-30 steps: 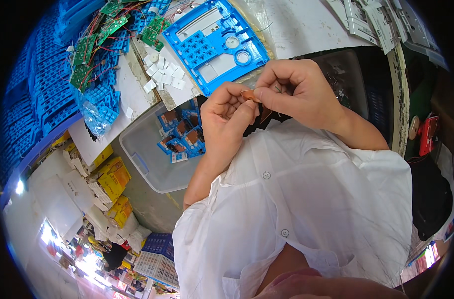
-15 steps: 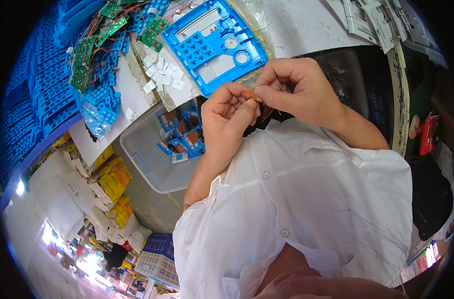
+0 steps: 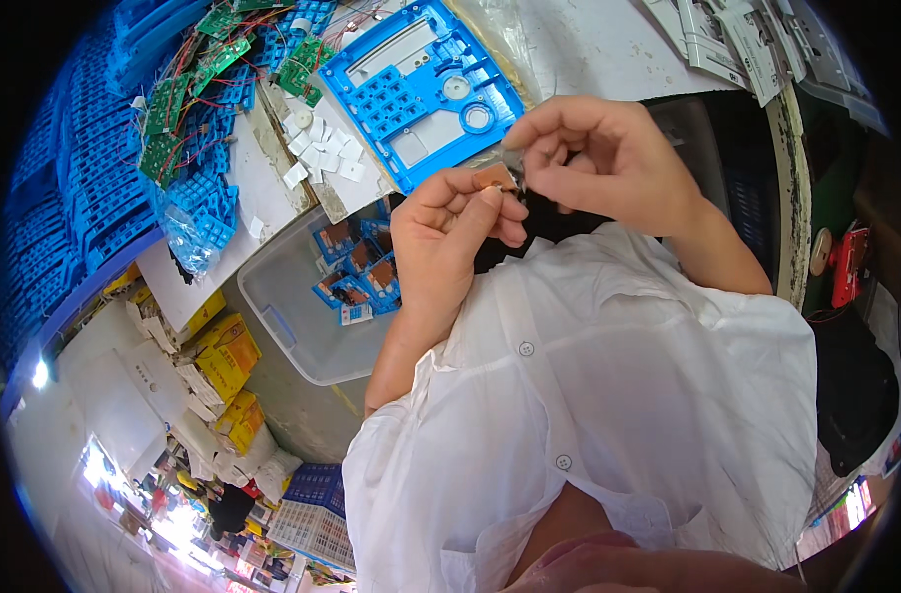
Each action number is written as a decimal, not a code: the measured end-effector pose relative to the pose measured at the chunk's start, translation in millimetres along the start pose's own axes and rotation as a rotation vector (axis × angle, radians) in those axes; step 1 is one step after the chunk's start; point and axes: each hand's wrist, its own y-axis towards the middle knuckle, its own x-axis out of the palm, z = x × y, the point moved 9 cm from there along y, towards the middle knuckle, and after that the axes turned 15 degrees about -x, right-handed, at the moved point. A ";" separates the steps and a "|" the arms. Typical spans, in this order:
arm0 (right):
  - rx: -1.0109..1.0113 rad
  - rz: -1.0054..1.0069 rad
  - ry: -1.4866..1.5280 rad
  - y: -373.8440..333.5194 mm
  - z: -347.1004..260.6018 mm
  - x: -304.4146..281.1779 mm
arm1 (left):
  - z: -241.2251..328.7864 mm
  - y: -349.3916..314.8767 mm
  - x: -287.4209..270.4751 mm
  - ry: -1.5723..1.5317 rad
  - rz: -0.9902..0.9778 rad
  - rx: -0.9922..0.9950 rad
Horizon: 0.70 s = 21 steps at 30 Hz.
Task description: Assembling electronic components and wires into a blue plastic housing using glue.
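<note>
Between the thumb and forefinger of my left hand (image 3: 436, 229) is a small copper-brown board (image 3: 492, 177), held close in front of my shirt. My right hand (image 3: 613, 168) is just to its right, fingers curled and thumb against forefinger. Something greyish shows at those fingertips, too small and blurred to name. Just beyond both hands, a blue plastic casing (image 3: 418, 121) with a keypad grid and round openings lies on the table. Beneath my left forearm, a clear plastic bin (image 3: 294, 348) holds several blue-and-brown pieces (image 3: 359, 267).
Small white squares (image 3: 324, 148) lie left of the casing. Farther left are green circuit boards (image 3: 164, 104) with red wires and tall stacks of blue plastic parts (image 3: 65, 188). White printed parts (image 3: 732, 44) sit at the far right. Yellow boxes (image 3: 223, 351) stand below the table's left side.
My right hand has drawn slightly away from my left, and more of the brown board shows. The blue casing has shifted slightly left.
</note>
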 end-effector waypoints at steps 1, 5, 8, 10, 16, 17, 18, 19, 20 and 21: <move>-0.016 0.000 0.022 -1.7 -2.4 -3.3 | 0.8 0.1 -2.4 -0.002 0.002 0.005; -0.017 0.035 0.060 -11.4 -7.1 -17.4 | 3.2 1.2 -2.1 -0.023 0.026 0.005; -0.051 0.006 -0.103 -14.5 -15.8 -17.8 | 3.9 1.8 -1.7 0.009 0.037 0.006; -0.130 -0.031 -0.235 -14.0 -25.6 -13.2 | 5.4 2.2 -0.2 0.016 0.019 0.042; -0.392 -0.077 -0.506 -8.0 -47.4 2.9 | 10.8 4.0 -1.2 0.096 0.065 0.176; -0.419 -0.079 -0.558 -7.5 -49.0 3.4 | 12.2 3.8 -1.7 0.110 0.071 0.200; -0.446 -0.081 -0.610 -7.0 -50.6 4.0 | 12.0 3.8 -1.4 0.116 0.069 0.197; -0.477 -0.074 -0.625 -6.4 -52.4 4.1 | 11.7 3.7 -1.3 0.122 0.069 0.194; -0.509 -0.068 -0.640 -5.9 -54.2 4.2 | 11.5 3.6 -1.2 0.128 0.069 0.191; -0.540 -0.061 -0.654 -6.0 -56.1 4.5 | 10.2 3.5 -0.3 0.116 0.066 0.162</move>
